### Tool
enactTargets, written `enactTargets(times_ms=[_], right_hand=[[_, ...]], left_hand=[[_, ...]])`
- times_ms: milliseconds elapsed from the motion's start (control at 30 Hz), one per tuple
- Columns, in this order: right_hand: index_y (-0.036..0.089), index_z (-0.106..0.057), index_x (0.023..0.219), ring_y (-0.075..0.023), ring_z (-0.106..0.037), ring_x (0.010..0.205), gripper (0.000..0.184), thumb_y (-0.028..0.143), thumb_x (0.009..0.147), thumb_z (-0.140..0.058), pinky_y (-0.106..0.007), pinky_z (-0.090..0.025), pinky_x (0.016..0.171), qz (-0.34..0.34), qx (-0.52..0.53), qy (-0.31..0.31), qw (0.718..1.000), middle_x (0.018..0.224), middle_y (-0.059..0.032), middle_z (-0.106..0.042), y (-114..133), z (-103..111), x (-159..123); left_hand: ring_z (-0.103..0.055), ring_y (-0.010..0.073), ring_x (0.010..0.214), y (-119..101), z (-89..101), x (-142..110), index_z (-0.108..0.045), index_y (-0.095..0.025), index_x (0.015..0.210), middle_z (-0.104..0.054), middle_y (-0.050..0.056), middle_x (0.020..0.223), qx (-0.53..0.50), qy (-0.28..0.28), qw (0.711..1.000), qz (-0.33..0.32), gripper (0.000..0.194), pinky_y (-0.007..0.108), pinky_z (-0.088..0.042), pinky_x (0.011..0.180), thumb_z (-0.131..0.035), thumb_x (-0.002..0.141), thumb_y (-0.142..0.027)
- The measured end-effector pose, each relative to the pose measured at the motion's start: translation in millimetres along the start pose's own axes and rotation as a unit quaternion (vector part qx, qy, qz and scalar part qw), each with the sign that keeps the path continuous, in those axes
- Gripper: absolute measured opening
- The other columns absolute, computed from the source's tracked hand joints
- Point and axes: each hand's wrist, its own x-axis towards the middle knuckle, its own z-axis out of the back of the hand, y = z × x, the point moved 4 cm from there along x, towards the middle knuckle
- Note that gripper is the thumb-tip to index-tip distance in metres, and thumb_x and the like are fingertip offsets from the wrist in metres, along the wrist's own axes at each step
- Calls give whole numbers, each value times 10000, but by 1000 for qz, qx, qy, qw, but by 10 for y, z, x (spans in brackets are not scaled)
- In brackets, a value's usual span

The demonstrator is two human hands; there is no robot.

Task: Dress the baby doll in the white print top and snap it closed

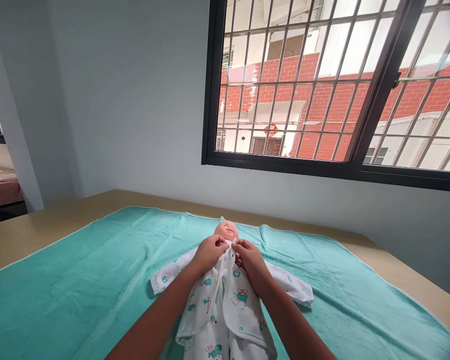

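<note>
A baby doll (227, 229) lies on its back, dressed in a white printed baby jacket (243, 305) and matching trousers (212, 345). Both sleeves spread out to the sides, and the jacket's front edges part below the chest. At the doll's neck, my left hand (210, 252) pinches one side of the collar. My right hand (252, 260) pinches the opposite edge close by, fingers closed on the cloth. Any fastener between the fingertips is too small to make out.
A turquoise blanket (86, 280) with shallow folds lies under the doll on a wooden table (93, 202). Behind it rises a grey wall (142, 100) with a barred window (303, 85). Another pink-covered surface (2, 190) shows at the far left.
</note>
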Motion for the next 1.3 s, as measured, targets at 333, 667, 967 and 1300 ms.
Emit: enactTargets(times_ms=[333,667,967,1300], right_hand=[[162,-609,798,-45,-385,435,225,298,645,-704,-174,-324,435,-45,48,29,997,551,59,-510,-23,99,-14],[194,-536,717,-76,-400,353,279,435,731,-675,-186,-246,350,-27,-160,-10,987,422,60,-488,12,112,67],[198,-458,500,-95,-383,308,264,206,723,-600,-227,-242,371,3,-338,-17,941,320,40,-432,86,148,376],[165,-575,681,-70,-432,472,169,313,724,-645,-204,-369,479,1,-159,59,986,536,44,-490,139,195,356]], left_hand=[[-399,54,443,-195,-31,-38,-623,-139,792,-540,-35,574,-174,27,981,81,247,191,-281,448,-564,778,-378],[-472,58,517,-51,-223,3,-578,-160,765,-552,-54,594,-234,-21,970,70,115,177,-365,504,-610,733,-266],[-409,51,415,26,-143,11,-539,-170,852,-512,-71,551,-228,-39,966,115,75,164,-282,375,-525,780,-183],[-408,39,442,-53,-128,-29,-566,-165,868,-516,-66,590,-233,-29,964,121,87,149,-277,391,-535,800,-210]])
